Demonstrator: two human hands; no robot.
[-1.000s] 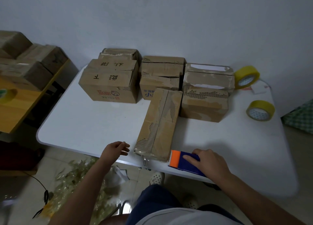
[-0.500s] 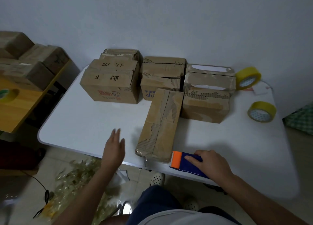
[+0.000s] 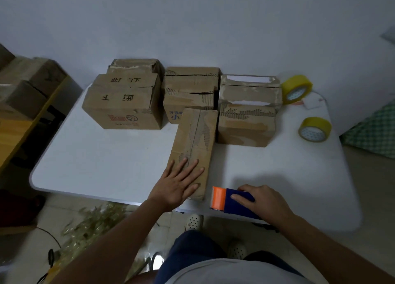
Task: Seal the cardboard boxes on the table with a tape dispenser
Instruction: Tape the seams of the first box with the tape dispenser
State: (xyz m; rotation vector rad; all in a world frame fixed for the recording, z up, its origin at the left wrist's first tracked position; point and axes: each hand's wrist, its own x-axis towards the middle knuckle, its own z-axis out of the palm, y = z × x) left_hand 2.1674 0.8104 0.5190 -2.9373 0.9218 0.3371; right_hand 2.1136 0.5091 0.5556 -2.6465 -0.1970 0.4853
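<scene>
At table's near edge, left hand [image 3: 178, 186] presses flat, fingers straight, on the long cardboard box [image 3: 194, 149], seam untaped; right hand [image 3: 264, 202] grips the blue-orange tape dispenser [image 3: 229, 200] beside it. Sealing not started; other boxes [image 3: 245, 121] look unsealed.

Your long brown cardboard box [image 3: 193, 147] lies flat near the tabletop's front edge, its centre seam untaped. Just right sits your blue tape dispenser with an orange end [image 3: 229, 200].
</scene>
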